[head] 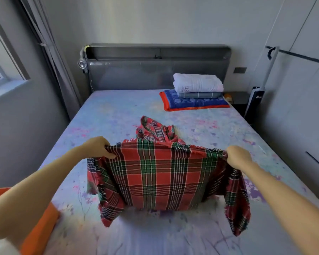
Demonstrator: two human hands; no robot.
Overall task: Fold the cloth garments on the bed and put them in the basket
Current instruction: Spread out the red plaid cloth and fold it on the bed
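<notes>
Red-green plaid cloth (160, 173) held up over the bed (118, 111), near its foot. Left hand (98, 147) and right hand (238, 156) each pinch a top corner; far end trails on the mattress. Folding barely begun. Orange basket (39, 232), at the bed's near-left edge: contents not visible. Folded stack (195, 92) by the headboard.

Pretty clearly a bedroom in someone's home: a big bed (118, 111) with a pastel floral sheet fills most of the room, backed by a grey padded headboard (155, 74). There's a stack of folded blankets (195, 94) near the head, a curtained window (0, 70) on the left and pale wardrobe doors (298, 80) on the right.
</notes>
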